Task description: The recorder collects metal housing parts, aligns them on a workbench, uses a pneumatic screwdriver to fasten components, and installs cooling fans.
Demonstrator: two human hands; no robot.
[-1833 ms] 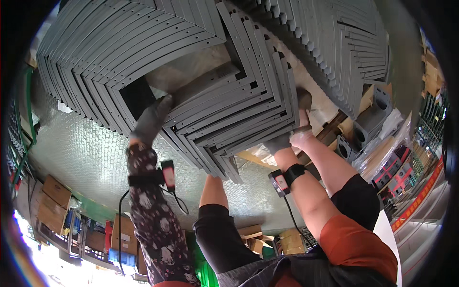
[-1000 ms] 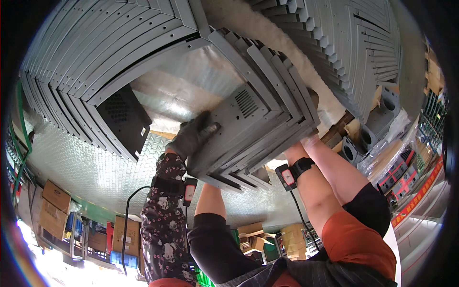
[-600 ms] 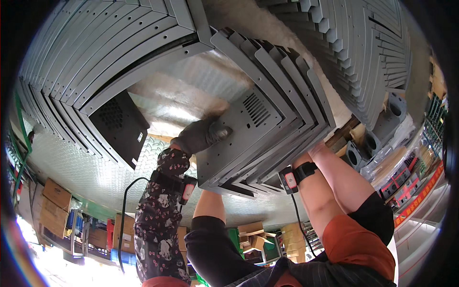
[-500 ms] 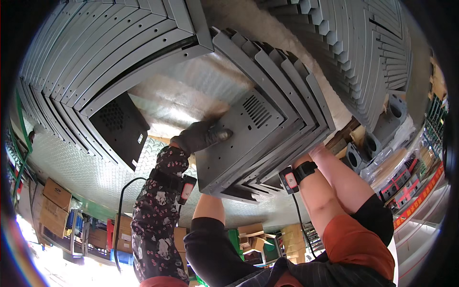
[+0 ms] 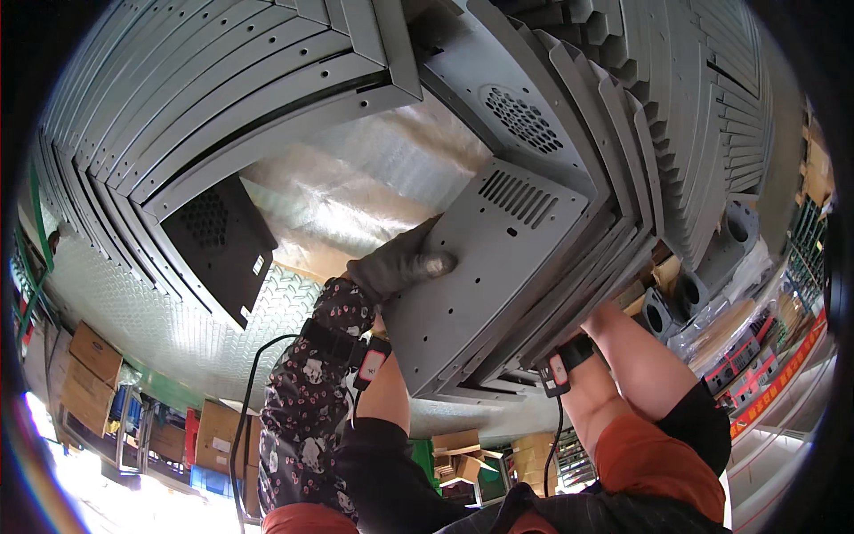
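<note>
Panel bundle (image 5: pixel 463 294) closest in, just ahead of the wearer's legs: several bent grey metal panels nested together, tilted, slotted face upward. All places below taken from it.

Left hand (image 5: pixel 400 267), dark glove, on the bundle's left edge: thumb flat on the top face, the other fingers passing out of sight behind, so clamped on that edge. Likely squeezes the layers so they don't slide apart. Right forearm (image 5: pixel 594 392) runs under the bundle's lower right side; right hand hidden there, state of its fingers cannot be told. Probably bears weight from beneath. Nesting looks like a way to keep bulky bent shapes compact.

Left of and beyond the bundle: long panel row (image 5: pixel 240 98), each piece fitted against the next, presumably to stay upright. Foil-like sheet (image 5: pixel 347 169) in the gap between.

Right of and beyond: second panel stack (image 5: pixel 738 98), similarly packed. Below that stack, round-holed grey parts (image 5: pixel 656 311), near clear plastic wrap.

Farthest, well left of the bundle: cardboard boxes (image 5: pixel 93 356).
</note>
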